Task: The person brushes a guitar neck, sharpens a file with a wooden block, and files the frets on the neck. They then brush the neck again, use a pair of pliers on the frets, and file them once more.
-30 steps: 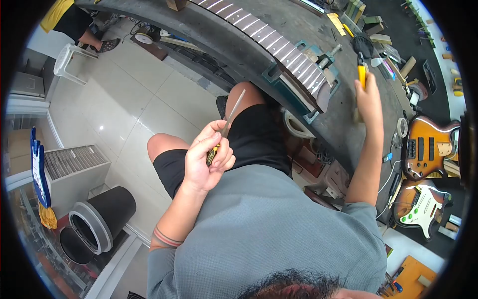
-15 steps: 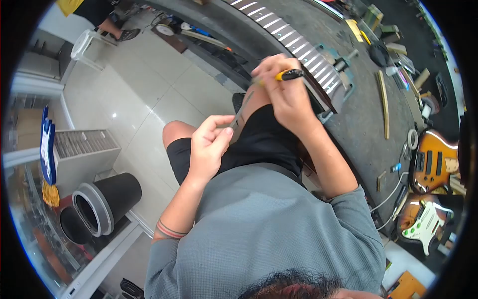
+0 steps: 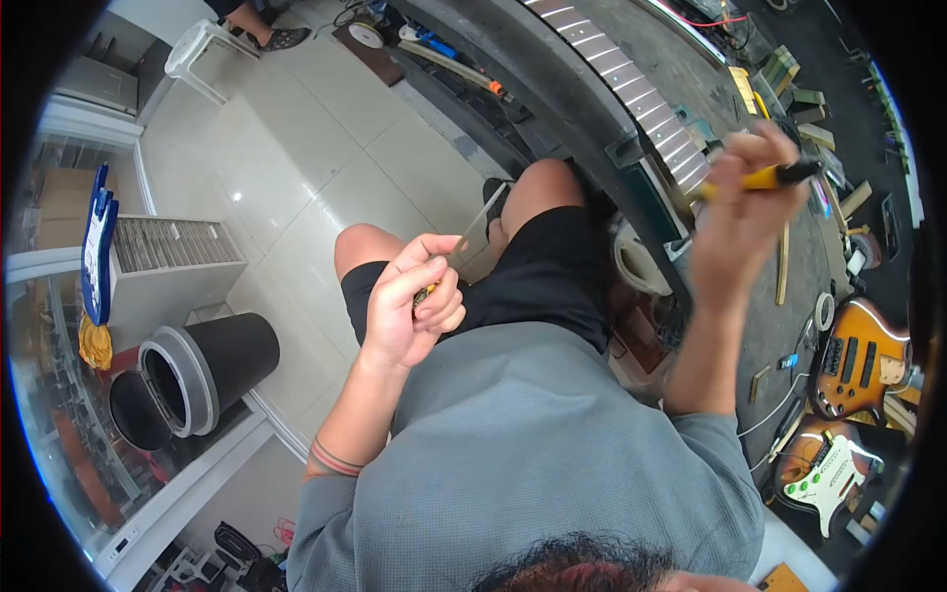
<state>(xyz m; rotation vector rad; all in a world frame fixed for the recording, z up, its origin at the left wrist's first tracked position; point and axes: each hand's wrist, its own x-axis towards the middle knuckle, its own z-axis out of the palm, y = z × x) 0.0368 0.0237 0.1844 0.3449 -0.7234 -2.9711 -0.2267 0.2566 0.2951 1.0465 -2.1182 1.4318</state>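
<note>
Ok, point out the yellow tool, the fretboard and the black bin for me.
Yellow tool (image 3: 760, 180): head view, on its yellow section, blurred.
Fretboard (image 3: 623, 83): head view, on the fretted face.
Black bin (image 3: 239, 353): head view, on its outer side wall.

- The head view looks steeply down over the grey short-sleeved shirt (image 3: 533, 444), close by.
- Its wide frame spans the bare left hand (image 3: 409, 306), bare right hand (image 3: 745, 217), dark grey worktop (image 3: 764, 340) and glossy pale tiled floor (image 3: 296, 197).
</note>
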